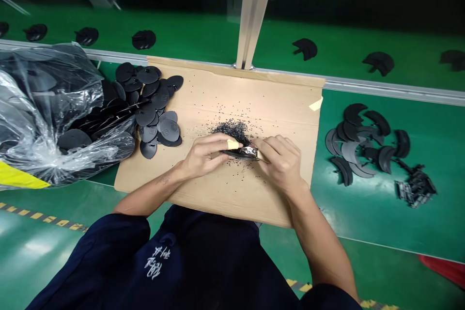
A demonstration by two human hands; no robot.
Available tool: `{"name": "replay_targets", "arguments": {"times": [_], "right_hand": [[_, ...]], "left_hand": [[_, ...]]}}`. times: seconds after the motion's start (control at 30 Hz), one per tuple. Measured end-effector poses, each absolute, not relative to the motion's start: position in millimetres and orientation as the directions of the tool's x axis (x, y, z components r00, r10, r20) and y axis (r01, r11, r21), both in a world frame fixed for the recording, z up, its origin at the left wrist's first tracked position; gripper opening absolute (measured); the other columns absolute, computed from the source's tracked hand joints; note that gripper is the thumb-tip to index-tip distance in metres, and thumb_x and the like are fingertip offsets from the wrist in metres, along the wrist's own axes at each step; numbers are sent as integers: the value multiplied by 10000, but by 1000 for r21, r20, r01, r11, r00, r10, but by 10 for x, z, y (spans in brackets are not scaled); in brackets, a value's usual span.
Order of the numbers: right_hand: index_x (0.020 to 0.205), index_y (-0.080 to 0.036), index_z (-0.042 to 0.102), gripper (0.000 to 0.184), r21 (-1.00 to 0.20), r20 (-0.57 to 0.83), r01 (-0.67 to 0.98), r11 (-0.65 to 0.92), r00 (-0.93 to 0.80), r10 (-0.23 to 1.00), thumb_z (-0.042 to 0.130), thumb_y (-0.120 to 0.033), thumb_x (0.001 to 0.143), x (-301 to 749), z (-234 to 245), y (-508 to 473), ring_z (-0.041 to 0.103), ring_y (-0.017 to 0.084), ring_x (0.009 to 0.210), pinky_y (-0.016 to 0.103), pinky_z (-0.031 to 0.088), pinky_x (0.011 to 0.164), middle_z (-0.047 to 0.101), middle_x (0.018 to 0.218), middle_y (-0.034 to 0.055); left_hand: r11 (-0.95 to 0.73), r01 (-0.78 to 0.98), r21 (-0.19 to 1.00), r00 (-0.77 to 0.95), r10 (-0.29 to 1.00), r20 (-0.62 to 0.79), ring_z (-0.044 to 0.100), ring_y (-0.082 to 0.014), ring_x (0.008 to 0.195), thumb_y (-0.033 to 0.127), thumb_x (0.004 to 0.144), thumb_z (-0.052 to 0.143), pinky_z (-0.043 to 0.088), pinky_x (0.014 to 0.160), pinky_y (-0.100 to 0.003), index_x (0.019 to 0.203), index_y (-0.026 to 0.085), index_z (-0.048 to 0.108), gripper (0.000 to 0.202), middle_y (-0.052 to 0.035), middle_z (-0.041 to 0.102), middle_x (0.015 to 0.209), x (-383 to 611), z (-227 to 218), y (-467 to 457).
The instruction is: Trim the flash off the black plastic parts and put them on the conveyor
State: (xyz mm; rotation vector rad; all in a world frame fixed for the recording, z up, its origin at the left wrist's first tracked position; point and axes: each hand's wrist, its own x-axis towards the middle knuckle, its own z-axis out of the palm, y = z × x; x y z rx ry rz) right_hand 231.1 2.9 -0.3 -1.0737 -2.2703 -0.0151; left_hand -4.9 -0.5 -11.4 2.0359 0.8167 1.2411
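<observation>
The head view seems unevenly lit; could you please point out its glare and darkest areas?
In the head view, glare streaks the plastic bag and pale reflections whiten the floor at lower left; also in the head view, dark areas flank the post at the top, and the held black piece shows little fine detail.

Single head-worn cam, facing forward and steeply down. Near view: left hand [203, 156] and right hand [280, 161] sit about mid-frame, over cardboard [286, 106]; bench [366, 208] at right. Shirt [214, 261] fills bottom, post [256, 14] runs off top edge. Floor [32, 252] lower left.
</observation>
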Motion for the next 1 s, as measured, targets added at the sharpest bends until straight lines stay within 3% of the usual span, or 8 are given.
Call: {"name": "replay_targets", "arguments": {"times": [0.1, 0.2, 0.37, 0.43, 0.5, 0.67, 0.83, 1.0], "right_hand": [[979, -208, 723, 182, -171, 539, 719, 674, -504, 674, 559, -132, 981, 2306, 28, 25, 552, 155, 682, 330, 374, 601, 686, 708, 18], [955, -216, 739, 205, -188, 502, 727, 660, -507, 701, 554, -134, 982, 2310, 18, 19, 547, 145, 644, 327, 368, 579, 677, 679, 9], [965, -216, 763, 208, -508, 437, 577, 639, -467, 769, 559, -176, 968, 2327, -48, 7, 615, 132, 649, 292, 449, 587, 721, 751, 12], [1015, -220, 762, 224, -584, 422, 538, 608, -440, 793, 550, -170, 961, 2342, -69, 19, 640, 140, 688, 295, 475, 612, 740, 813, 23], [1040, -229, 755, 237, -535, 426, 604, 591, -411, 806, 543, -160, 960, 2353, -82, 42, 619, 152, 694, 308, 450, 610, 734, 812, 27], [1067, -239, 734, 272, -261, 405, 753, 604, -482, 777, 542, -86, 951, 2313, -95, 73, 547, 194, 753, 355, 349, 641, 738, 817, 46], [1098, -228, 708, 272, -347, 407, 721, 600, -461, 789, 554, -79, 930, 2280, -115, 64, 540, 212, 777, 358, 350, 653, 733, 875, 51], [1074, -211, 687, 250, -469, 395, 670, 575, -424, 815, 583, -91, 881, 2321, -100, 84, 561, 209, 785, 344, 386, 670, 713, 910, 54]], "left_hand": [[-639, 187, 746, 389, 745, 541, 718, -151, 999, 94, 938, 649, 624, 841, -305, 1222, 195, 710, 308, -84, 754, 1118, -66, -133, 2], [-645, 204, 736, 420, 737, 529, 714, -157, 999, 111, 946, 642, 624, 840, -319, 1226, 193, 705, 298, -85, 749, 1115, -87, -141, 12], [-649, 212, 731, 450, 729, 517, 703, -157, 962, 116, 937, 654, 608, 804, -304, 1214, 181, 710, 290, -84, 742, 1067, -94, -66, 19], [-664, 212, 717, 451, 718, 531, 696, -150, 929, 126, 926, 678, 599, 778, -288, 1212, 176, 710, 291, -77, 735, 1037, -88, -26, 18], [-676, 214, 705, 454, 708, 541, 690, -147, 919, 136, 927, 683, 592, 769, -283, 1218, 184, 703, 296, -68, 726, 1024, -82, -5, 18], [-709, 307, 635, 485, 690, 537, 661, -165, 907, 123, 925, 661, 565, 765, -311, 1188, 191, 695, 274, -63, 713, 1019, -75, -51, 30], [-744, 405, 531, 503, 667, 550, 633, -185, 908, 107, 921, 644, 543, 772, -337, 1188, 202, 690, 287, -70, 706, 1018, -91, -97, 54], [-733, 435, 523, 444, 680, 583, 641, -171, 906, 75, 909, 623, 538, 775, -325, 1199, 230, 685, 334, -51, 723, 1035, -110, -83, 72]]}}
